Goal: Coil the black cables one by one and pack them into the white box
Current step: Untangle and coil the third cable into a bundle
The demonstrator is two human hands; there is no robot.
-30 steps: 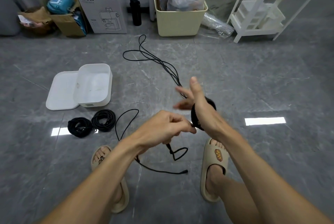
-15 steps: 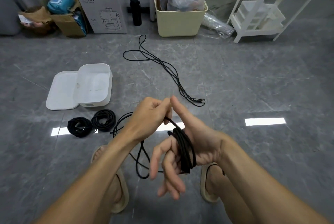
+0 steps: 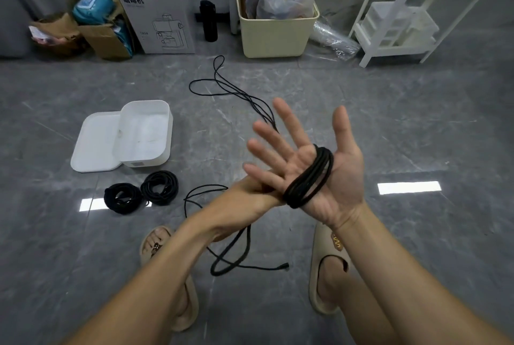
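White box (image 3: 144,133) on the floor (image 3: 417,127) at left — two coiled cables (image 3: 141,191) just before it.

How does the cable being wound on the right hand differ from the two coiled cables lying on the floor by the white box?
The cable on the right hand is only partly wound, its tail trailing to the floor; the two coiled cables are finished rings with no long tail. It wraps the open right hand, palm up, while they lie flat on the floor near the white box, untouched. All are black, and none is in the box.
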